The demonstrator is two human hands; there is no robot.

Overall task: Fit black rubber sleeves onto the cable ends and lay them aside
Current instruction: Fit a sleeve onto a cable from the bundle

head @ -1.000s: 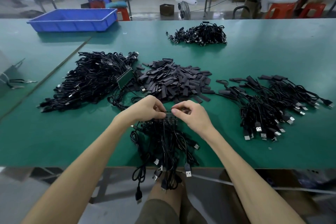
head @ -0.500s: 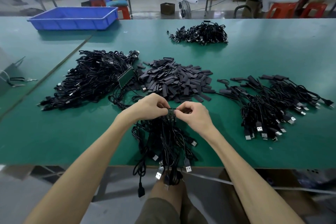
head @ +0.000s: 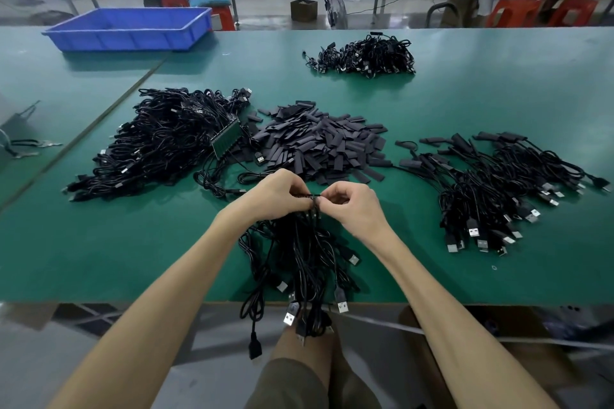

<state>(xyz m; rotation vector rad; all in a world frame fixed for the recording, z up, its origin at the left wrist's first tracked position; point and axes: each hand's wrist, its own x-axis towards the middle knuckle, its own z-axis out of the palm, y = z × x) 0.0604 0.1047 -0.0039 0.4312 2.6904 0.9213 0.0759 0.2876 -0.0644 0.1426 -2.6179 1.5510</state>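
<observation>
A bundle of black USB cables (head: 305, 256) hangs from my two hands over the front edge of the green table (head: 99, 249). My left hand (head: 275, 196) grips the top of the bundle, where a row of joined cable ends shows between my hands. My right hand (head: 349, 206) pinches the right end of that row. Behind my hands lies a heap of flat black rubber sleeves (head: 319, 143). To the right lies a pile of cables with sleeves fitted (head: 498, 183). At the left sits a big heap of bare cables (head: 156, 143).
A small cable pile (head: 365, 56) lies at the back middle. A blue plastic crate (head: 129, 28) stands at the back left. A green panel strip (head: 226, 139) rests on the left heap. Another person sits on a red stool (head: 518, 10) at the far bench.
My hands have lifted the top of the bundle a little and moved it away from me. The hanging plugs have shifted slightly.
</observation>
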